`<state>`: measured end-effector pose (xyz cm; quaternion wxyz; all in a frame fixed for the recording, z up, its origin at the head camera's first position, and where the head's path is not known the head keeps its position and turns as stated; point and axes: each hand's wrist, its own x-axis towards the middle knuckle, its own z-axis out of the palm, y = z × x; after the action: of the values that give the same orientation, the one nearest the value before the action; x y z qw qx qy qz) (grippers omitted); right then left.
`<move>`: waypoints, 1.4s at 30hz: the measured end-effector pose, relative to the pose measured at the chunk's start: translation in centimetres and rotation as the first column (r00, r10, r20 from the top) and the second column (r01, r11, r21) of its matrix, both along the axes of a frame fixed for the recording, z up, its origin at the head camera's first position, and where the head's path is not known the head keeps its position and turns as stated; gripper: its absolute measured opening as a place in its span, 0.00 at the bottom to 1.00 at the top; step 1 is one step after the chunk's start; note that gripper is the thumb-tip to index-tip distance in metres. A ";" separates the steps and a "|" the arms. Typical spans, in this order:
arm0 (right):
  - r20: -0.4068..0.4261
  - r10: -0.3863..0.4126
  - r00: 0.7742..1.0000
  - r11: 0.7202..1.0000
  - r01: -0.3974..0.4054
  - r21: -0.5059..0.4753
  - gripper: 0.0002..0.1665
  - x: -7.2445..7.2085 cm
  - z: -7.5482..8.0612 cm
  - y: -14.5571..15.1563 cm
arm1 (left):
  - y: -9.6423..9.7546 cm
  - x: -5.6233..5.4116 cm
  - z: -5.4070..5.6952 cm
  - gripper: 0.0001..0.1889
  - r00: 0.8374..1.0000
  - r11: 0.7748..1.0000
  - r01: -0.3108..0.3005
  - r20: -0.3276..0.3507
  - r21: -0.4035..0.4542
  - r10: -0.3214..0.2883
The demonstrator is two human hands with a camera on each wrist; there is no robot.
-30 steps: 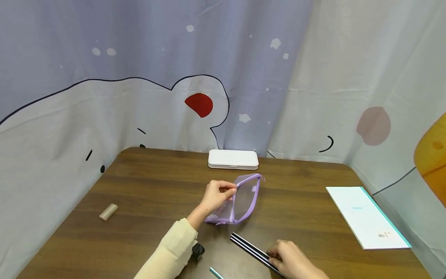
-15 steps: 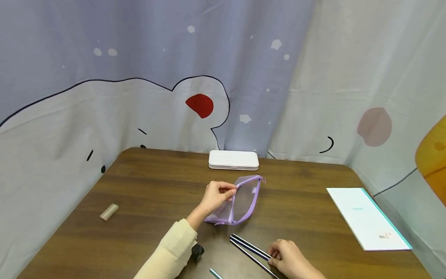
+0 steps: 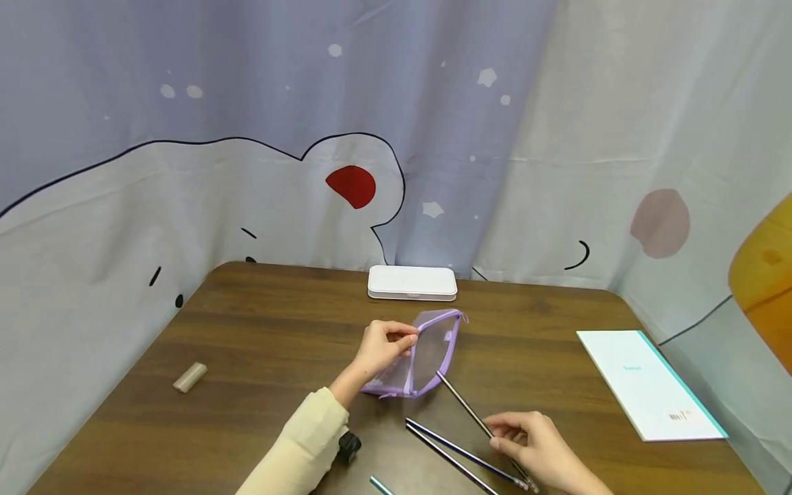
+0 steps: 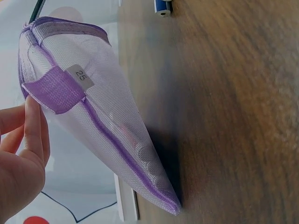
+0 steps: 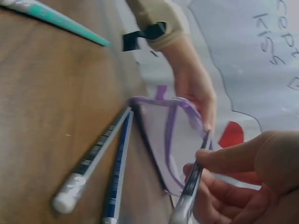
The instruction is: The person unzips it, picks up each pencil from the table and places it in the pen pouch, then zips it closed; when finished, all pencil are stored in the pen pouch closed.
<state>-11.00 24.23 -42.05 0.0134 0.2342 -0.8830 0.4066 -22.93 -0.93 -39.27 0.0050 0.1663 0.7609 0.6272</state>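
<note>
In the head view, the left hand (image 3: 379, 347) pinches the rim of the purple pouch (image 3: 436, 357), mid-table (image 3: 278, 323). The right hand (image 3: 537, 447) grips a pencil (image 3: 464, 401), its far end at the pouch's mouth; whether they touch cannot be told. Behind the pouch sits a white case (image 3: 412, 282).

In the left wrist view, the left fingertips meet the pouch by its tab (image 4: 56, 89).

In the right wrist view, a dark pencil (image 5: 96, 154) and a blue pencil (image 5: 120, 168) lie on the table.
</note>
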 end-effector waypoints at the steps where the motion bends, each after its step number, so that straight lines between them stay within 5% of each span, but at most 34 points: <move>1: 0.004 0.001 1.000 1.000 -0.001 -0.025 0.14 -0.1 0.2 0.1 | 0.0 0.0 0.0 0.09 1.000 1.000 0.000 -0.001 -0.002 0.000; 8: 0.118 -0.084 0.989 0.974 0.106 -0.198 0.23 -1.9 0.6 0.2 | 0.0 0.0 0.1 0.09 1.000 1.000 0.003 -0.001 0.005 -0.003; 15: 0.256 -0.302 0.918 0.855 0.380 -0.353 0.25 -3.8 0.3 -1.3 | 0.0 0.0 0.0 0.09 1.000 1.000 -0.006 0.000 0.008 0.006; 20: 0.305 -0.367 0.879 0.784 0.469 -0.406 0.24 -4.5 0.1 -2.5 | 0.0 0.0 0.0 0.09 1.000 1.000 -0.006 0.003 0.016 0.006; 25: 0.368 -0.347 0.863 0.757 0.489 -0.433 0.24 -4.8 0.1 -3.7 | 0.1 0.1 0.0 0.08 1.000 1.000 -0.022 0.010 0.023 0.022; 33: 0.434 -0.191 0.881 0.829 0.381 -0.409 0.26 -5.3 -0.8 -6.2 | 0.1 0.0 -0.2 0.08 1.000 1.000 -0.021 -0.001 0.013 0.021; 42: 0.536 -0.224 0.814 0.711 0.513 -0.481 0.26 -8.9 -1.2 -8.0 | 0.5 0.4 -0.4 0.09 0.999 1.000 0.024 -0.029 -0.018 -0.025</move>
<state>-19.93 16.19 -43.29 -0.0287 -0.0674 -0.7129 0.6974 -22.54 -0.47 -39.64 0.0031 0.1846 0.7644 0.6178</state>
